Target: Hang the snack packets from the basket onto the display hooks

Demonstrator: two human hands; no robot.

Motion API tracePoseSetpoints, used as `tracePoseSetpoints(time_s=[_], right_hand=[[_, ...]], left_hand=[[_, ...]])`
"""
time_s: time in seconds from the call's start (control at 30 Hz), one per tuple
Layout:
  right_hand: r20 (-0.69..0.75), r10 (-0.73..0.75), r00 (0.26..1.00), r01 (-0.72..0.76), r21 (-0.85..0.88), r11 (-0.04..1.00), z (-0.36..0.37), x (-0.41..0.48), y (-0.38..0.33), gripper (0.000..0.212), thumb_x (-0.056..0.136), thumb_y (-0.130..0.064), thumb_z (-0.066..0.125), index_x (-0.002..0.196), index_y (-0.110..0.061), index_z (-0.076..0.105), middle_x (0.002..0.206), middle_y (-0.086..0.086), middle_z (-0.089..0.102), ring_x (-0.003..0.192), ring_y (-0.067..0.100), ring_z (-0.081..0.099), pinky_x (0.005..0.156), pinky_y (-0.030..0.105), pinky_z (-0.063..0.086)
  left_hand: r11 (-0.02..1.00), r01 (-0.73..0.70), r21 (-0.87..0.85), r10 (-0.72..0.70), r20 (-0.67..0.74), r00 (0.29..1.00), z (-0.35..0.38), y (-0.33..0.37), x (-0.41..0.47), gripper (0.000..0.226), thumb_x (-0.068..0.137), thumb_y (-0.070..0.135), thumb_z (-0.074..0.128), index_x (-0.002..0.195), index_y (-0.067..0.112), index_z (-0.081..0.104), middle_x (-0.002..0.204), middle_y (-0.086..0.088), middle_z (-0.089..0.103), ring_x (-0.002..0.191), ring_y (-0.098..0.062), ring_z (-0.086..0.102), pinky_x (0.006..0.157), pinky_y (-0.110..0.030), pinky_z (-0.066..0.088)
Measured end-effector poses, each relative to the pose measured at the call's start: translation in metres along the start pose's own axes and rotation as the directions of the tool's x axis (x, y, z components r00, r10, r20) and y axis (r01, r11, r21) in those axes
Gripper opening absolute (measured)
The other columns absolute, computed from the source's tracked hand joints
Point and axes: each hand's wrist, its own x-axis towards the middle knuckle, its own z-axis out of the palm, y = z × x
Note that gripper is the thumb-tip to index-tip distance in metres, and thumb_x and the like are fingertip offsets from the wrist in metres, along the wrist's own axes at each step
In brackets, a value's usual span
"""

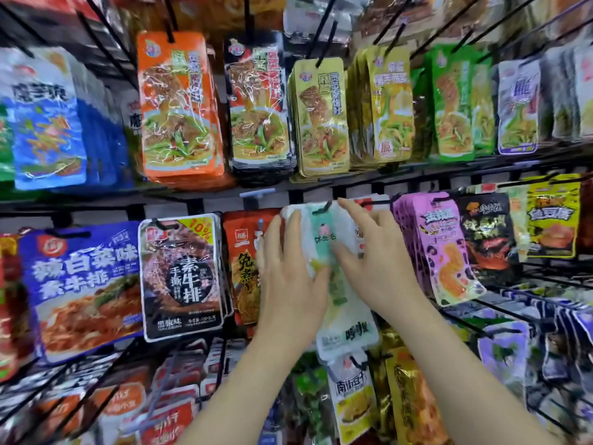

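A wire display rack (417, 170) fills the whole view, its dark horizontal bars carrying rows of black hooks with glossy foil snack packets hanging in tight stacks. On the upper row hang an orange packet (178, 104), a black packet (258, 101), a gold packet (322, 117) and a green packet (455, 101), all flat, rectangular and shiny with crinkled highlights. On the middle row a large blue packet (83, 290) sits at the left, then a black-and-white packet (183, 274) with a red corner flash, and at the right a stack of pink packets (439, 245) fanned outward at the bottom.

Between those, both hands work on a white and mint-green packet (327, 245), which hangs at the middle row with a black hook (325, 207) at its top edge; whether the hook passes through its hole is hard to make out. The left hand (288, 274) lies flat against the packet's left side, fingers straight, together and pointing up, not curled round anything. The right hand (375, 252) is spread across the packet's right side, fingers loosely splayed and pressing on its face, fingertips reaching toward the top edge. Neither hand pinches the packet; both press on it.

The hands cover most of the packet's front, and a red-orange packet (247, 258) behind the left hand is half hidden. The lower rows are blurred and their labels unreadable. The basket is out of view
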Motion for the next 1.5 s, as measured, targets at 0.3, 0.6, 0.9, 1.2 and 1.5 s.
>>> tracePoseSetpoints(time_s=[0.3, 0.6, 0.9, 1.2, 1.5], right_hand=[[0.42, -0.009, 0.907, -0.167, 0.38, 0.91, 0.011, -0.04, 0.025, 0.103, 0.091, -0.038, 0.063, 0.147, -0.039, -0.024, 0.156, -0.025, -0.017, 0.14, -0.014, -0.006, 0.115, 0.013, 0.005], [0.469, -0.178, 0.865, 0.056, 0.261, 0.964, 0.003, -0.048, 0.041, 0.122, 0.078, -0.049, 0.073, 0.134, -0.052, -0.035, 0.149, -0.031, -0.028, 0.14, -0.013, -0.016, 0.114, 0.016, 0.003], [0.465, -0.133, 0.875, 0.036, 0.213, 0.976, 0.009, -0.047, 0.042, 0.12, 0.086, -0.018, 0.072, 0.133, -0.052, -0.034, 0.162, -0.011, -0.01, 0.148, 0.011, 0.009, 0.116, 0.03, 0.025], [0.484, -0.137, 0.864, -0.076, 0.395, 0.915, -0.008, -0.049, 0.045, 0.113, 0.082, -0.015, 0.07, 0.142, -0.058, -0.016, 0.148, -0.035, -0.006, 0.14, -0.008, 0.005, 0.111, 0.023, 0.026], [0.431, -0.119, 0.895, -0.115, 0.479, 0.87, -0.017, -0.057, 0.043, 0.092, 0.093, -0.025, 0.062, 0.147, -0.053, -0.006, 0.158, -0.021, 0.018, 0.139, 0.006, 0.035, 0.109, 0.031, 0.036]], left_hand=[[0.978, 0.086, -0.192, -0.085, 0.011, 0.996, 0.021, -0.011, -0.009, 0.057, 0.103, 0.021, 0.039, 0.135, 0.061, 0.013, 0.158, 0.021, 0.014, 0.145, 0.003, 0.005, 0.105, 0.0, 0.011], [0.974, 0.204, -0.096, -0.162, 0.328, 0.931, -0.002, -0.012, -0.039, 0.099, 0.094, 0.018, 0.06, 0.139, 0.062, -0.016, 0.151, 0.036, -0.011, 0.142, 0.007, 0.002, 0.118, -0.026, 0.014], [0.963, 0.194, 0.186, -0.241, 0.278, 0.93, 0.015, -0.001, -0.033, 0.113, 0.091, 0.009, 0.061, 0.135, 0.052, -0.035, 0.161, 0.003, 0.006, 0.116, -0.025, 0.055, 0.079, -0.032, 0.049], [0.971, 0.237, 0.028, -0.236, 0.267, 0.934, 0.009, 0.005, -0.044, 0.109, 0.085, 0.022, 0.07, 0.142, 0.056, -0.017, 0.161, 0.016, 0.003, 0.146, -0.01, 0.016, 0.116, -0.033, 0.026], [0.979, 0.199, 0.048, -0.199, -0.01, 0.98, 0.001, 0.013, -0.06, 0.073, 0.091, 0.02, 0.062, 0.149, 0.037, 0.022, 0.154, 0.015, 0.029, 0.141, -0.005, 0.027, 0.116, -0.036, 0.029]])
